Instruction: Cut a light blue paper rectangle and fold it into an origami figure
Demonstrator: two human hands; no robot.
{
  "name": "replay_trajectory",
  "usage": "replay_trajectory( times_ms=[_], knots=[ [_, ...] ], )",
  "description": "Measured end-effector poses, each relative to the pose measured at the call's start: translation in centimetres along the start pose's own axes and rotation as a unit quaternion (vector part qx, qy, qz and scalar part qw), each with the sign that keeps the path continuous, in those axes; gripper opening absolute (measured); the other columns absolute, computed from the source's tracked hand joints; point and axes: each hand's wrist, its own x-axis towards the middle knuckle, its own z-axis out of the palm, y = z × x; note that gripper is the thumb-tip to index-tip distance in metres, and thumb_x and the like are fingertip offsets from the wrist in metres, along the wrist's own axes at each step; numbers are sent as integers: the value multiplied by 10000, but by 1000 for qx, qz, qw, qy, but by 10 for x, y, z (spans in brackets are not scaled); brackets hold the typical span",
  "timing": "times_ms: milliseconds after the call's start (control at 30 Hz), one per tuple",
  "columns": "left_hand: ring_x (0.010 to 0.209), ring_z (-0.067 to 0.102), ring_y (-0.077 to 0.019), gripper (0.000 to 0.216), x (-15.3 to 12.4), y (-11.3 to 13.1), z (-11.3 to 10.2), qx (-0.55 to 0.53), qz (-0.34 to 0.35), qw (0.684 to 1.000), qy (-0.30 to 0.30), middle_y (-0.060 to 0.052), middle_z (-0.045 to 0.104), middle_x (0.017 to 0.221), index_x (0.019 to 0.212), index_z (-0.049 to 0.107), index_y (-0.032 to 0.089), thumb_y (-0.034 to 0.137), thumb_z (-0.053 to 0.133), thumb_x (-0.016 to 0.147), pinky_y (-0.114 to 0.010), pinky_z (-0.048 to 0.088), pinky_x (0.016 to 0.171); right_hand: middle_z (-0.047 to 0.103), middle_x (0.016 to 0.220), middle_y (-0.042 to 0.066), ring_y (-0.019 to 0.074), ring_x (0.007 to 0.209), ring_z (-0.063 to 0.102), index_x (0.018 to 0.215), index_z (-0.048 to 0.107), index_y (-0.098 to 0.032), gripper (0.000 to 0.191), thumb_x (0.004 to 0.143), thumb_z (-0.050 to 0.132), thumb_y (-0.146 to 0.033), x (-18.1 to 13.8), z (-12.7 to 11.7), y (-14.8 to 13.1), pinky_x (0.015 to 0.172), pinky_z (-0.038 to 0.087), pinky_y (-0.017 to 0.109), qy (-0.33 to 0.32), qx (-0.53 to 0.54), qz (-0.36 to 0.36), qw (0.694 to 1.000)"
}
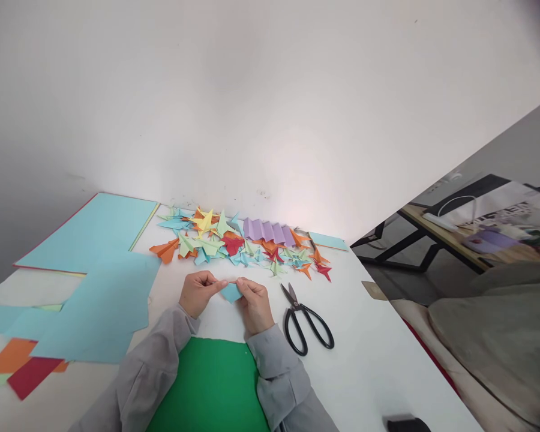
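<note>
A small piece of light blue folded paper (231, 293) is held between both hands, above the white table. My left hand (200, 293) pinches its left upper corner with thumb and fingers. My right hand (254, 302) grips its right side, the thumb near the top edge. Part of the paper is hidden behind the fingers. Just right of my right hand lies a pair of black-handled scissors (302, 312), blades slightly apart and pointing away. Below the hands is a green sheet (211, 384), partly covered by the grey sleeves.
Folded paper shapes (232, 243) in many colours crowd the table's back edge by the wall, with a pleated purple paper (267, 231) among them. Large light blue sheets (103, 300) and a red piece (33, 377) lie left. A dark object (407, 423) sits at the front right.
</note>
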Motion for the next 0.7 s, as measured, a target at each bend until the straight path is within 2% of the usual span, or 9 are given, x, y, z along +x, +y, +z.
replay_trajectory(
  times_ms=[200, 367, 433, 533, 600, 700],
  knots=[
    [356, 241, -48, 437, -1, 3, -3, 3, -11, 999, -37, 81, 309, 333, 422, 414, 173, 469, 655, 634, -212, 180, 386, 535, 590, -6, 108, 581, 442, 626, 701, -153, 223, 690, 685, -367, 1, 0, 0, 557, 331, 248, 25, 22, 15, 999],
    [343, 250, -48, 447, -1, 4, -3, 12, 2, 999, -35, 80, 312, 318, 407, 395, 180, 470, 640, 643, -211, 190, 374, 362, 372, -65, 58, 396, 273, 463, 579, -147, 359, 660, 692, -424, 0, 1, -3, 422, 180, 233, 57, 0, 46, 997],
    [336, 246, -47, 442, -1, 3, -3, 10, 1, 999, -32, 81, 311, 315, 413, 399, 180, 470, 631, 652, -210, 186, 367, 325, 349, -75, 53, 378, 249, 415, 507, -157, 409, 652, 694, -433, 0, 2, -4, 409, 153, 236, 61, 1, 46, 997],
    [332, 247, -41, 432, 0, 1, -2, -4, -4, 1000, -22, 81, 316, 323, 431, 419, 173, 465, 616, 682, -202, 188, 361, 310, 359, -83, 49, 371, 234, 421, 481, -165, 407, 633, 705, -431, 0, 4, -6, 394, 143, 232, 68, 6, 46, 997],
    [330, 266, -38, 377, -1, 1, -3, -20, -12, 1000, -20, 78, 344, 358, 500, 506, 158, 459, 600, 707, -196, 198, 356, 309, 367, -86, 47, 369, 229, 433, 484, -166, 398, 628, 706, -433, 0, 4, -7, 385, 141, 230, 74, 9, 47, 996],
    [344, 335, -31, 288, -1, 2, -4, -45, -15, 998, -41, 55, 449, 498, 766, 643, 138, 419, 605, 715, -186, 250, 353, 300, 364, -91, 44, 358, 216, 449, 491, -167, 390, 630, 699, -443, 0, 4, -8, 372, 142, 228, 82, 12, 49, 995]
  ],
)
